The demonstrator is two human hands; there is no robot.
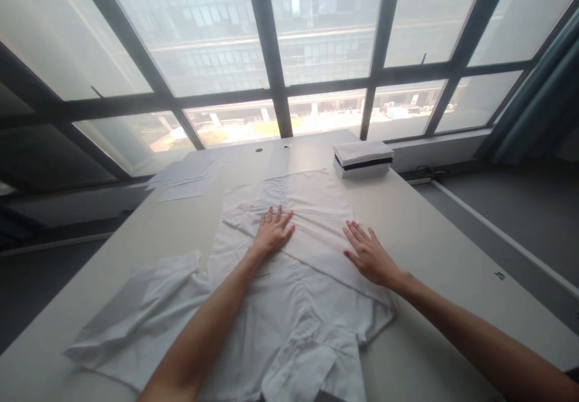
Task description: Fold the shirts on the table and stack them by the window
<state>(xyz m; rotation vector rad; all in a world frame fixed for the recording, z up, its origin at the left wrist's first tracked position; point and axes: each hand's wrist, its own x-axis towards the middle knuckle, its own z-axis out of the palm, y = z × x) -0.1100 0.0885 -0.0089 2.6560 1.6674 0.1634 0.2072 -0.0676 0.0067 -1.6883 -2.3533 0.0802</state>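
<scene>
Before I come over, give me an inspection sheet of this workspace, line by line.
Surface: pale table, bare patches around the fabric.
Work in hand: white shirt, spread out and creased, a layer folded across it.
Clutter: loose papers far left; folded fabric stack far right, with one dark layer; small dark item near the right edge, unclear.
Hands: left hand open on the shirt; right hand open at its right side, contact unclear.
Cables: dark cord-like loop beyond the table's right edge.
Surroundings: bright windows; curtain at right.
</scene>
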